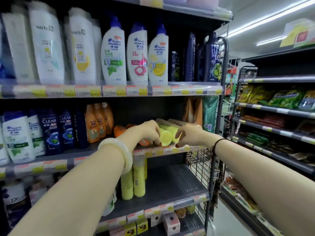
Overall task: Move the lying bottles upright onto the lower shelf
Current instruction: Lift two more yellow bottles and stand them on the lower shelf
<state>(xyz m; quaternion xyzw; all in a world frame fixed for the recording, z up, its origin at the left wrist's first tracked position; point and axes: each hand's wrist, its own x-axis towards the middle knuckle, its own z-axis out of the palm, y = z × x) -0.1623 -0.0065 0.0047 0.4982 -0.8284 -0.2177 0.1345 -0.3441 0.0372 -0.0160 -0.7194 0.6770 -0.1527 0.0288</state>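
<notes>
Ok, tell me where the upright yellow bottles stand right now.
In the head view the upright yellow bottles stand on the lower shelf, at its left side, just below the left hand and its white bangle.

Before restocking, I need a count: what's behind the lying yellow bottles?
Behind the lying yellow bottles, more lying bottles reach toward the dark back panel. Both hands, left and right, hide the rest.
</notes>
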